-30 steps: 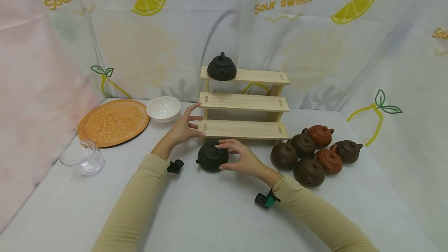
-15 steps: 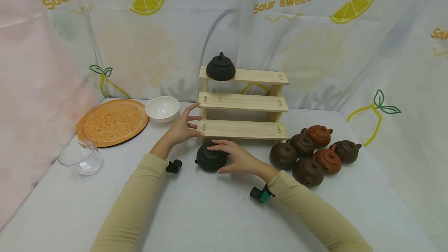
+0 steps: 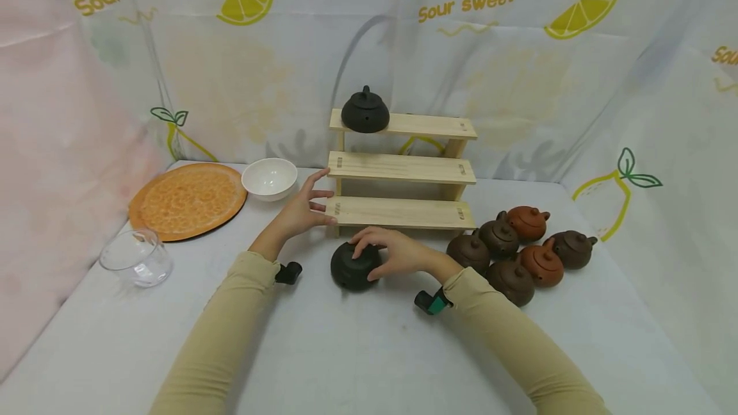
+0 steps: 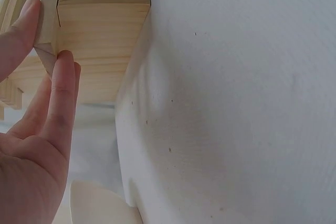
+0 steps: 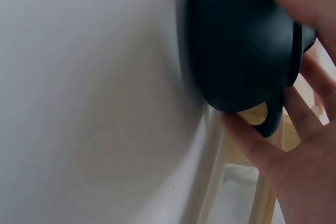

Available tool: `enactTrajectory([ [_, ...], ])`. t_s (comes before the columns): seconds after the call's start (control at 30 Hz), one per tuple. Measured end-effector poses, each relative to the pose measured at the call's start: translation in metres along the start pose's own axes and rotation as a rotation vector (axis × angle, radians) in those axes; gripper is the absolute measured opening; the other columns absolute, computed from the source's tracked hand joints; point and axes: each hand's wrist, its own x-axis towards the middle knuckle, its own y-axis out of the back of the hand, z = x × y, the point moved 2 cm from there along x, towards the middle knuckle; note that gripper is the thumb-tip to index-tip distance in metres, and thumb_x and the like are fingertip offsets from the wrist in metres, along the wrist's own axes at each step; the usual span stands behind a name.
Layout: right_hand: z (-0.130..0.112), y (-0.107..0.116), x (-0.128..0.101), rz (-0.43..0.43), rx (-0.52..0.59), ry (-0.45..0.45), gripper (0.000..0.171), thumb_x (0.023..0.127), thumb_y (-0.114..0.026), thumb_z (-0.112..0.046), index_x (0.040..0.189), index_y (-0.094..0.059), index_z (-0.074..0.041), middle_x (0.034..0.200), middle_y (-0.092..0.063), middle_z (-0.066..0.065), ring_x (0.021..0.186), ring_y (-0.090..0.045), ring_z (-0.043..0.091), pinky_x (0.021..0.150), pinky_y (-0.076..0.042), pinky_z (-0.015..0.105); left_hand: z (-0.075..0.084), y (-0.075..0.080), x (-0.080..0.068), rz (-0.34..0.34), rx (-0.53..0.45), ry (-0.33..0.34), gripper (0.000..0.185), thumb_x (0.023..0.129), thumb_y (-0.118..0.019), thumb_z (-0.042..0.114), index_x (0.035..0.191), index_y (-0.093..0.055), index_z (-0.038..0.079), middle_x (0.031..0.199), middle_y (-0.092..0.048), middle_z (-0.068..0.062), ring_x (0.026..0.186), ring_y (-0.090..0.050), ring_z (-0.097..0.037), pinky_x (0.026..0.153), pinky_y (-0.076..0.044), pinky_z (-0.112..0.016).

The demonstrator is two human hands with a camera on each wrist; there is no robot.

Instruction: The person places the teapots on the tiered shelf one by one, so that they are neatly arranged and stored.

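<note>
We see the right hand [image 3: 398,253] curled over a small, round black clay teapot [image 3: 353,268] that sits on the white-covered table [image 3: 346,351] just in front of the lowest step of a three-step pale wooden rack [image 3: 401,168]. The fingers [image 3: 369,239] arch over the top of the pot and the thumb comes in low on its right side, so the pot sits inside the cup of the hand, gripped from above and from the side. In the right wrist view the dark body [image 5: 236,40] fills the space between thumb and fingers [image 5: 302,3], with the pale wood visible behind it.

Our left hand [image 3: 302,210] rests against the left end of the rack, fingers straight and slightly spread, their tips touching the end faces of the lower two steps. The left wrist view shows two straight fingers [image 4: 58,98] lying flat against the end grain of the wooden step [image 4: 100,40]; nothing is held.

A second black clay teapot [image 3: 365,111] stands at the left end of the top step. To the right of the rack a cluster of six brown and reddish clay teapots [image 3: 513,248] stands on the table, well apart from the gripped pot. To the left lie a white ceramic bowl [image 3: 269,179], a round orange patterned plate [image 3: 187,200] and a clear glass cup [image 3: 136,257].
</note>
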Motion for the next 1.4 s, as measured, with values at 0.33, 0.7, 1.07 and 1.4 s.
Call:
enactTrajectory([
  [0.33,0.001,-0.010,-0.002,-0.054,-0.147,0.058,0.068,0.069,-0.084,-0.018,0.129,-0.053,-0.012,0.146,-0.033,0.008,0.134,-0.026,0.024,0.105,-0.025,0.041,-0.001,0.002,-0.001,0.008,0.001,-0.007,0.102,0.074,-0.078,0.003,0.147,-0.014,0.036,0.134,-0.047,-0.018,0.106,-0.053,-0.038,0.084,-0.045,-0.047],
  [0.7,-0.001,-0.017,0.001,-0.038,-0.218,0.044,0.076,0.066,-0.086,-0.024,0.132,-0.049,-0.014,0.148,-0.031,0.007,0.132,-0.027,0.021,0.104,-0.027,0.040,0.000,0.003,-0.002,0.010,-0.011,0.000,0.102,0.074,-0.078,0.002,0.147,-0.014,0.036,0.134,-0.046,-0.018,0.106,-0.053,-0.038,0.084,-0.045,-0.047],
  [1.07,-0.003,-0.015,0.003,-0.005,-0.202,0.061,0.069,0.067,-0.084,-0.015,0.128,-0.053,-0.013,0.140,-0.039,0.010,0.126,-0.034,0.019,0.099,-0.034,0.036,-0.002,0.001,-0.001,0.003,-0.017,0.000,0.103,0.074,-0.077,0.001,0.147,-0.014,0.035,0.134,-0.046,-0.019,0.106,-0.053,-0.038,0.083,-0.045,-0.047],
  [1.4,-0.004,-0.006,-0.001,-0.003,-0.127,0.083,0.071,0.066,-0.083,-0.014,0.130,-0.052,-0.014,0.140,-0.040,0.010,0.128,-0.034,0.017,0.099,-0.034,0.038,-0.001,0.000,0.002,0.001,-0.012,0.004,0.103,0.074,-0.078,0.002,0.147,-0.014,0.036,0.135,-0.046,-0.018,0.106,-0.053,-0.037,0.083,-0.046,-0.047],
])
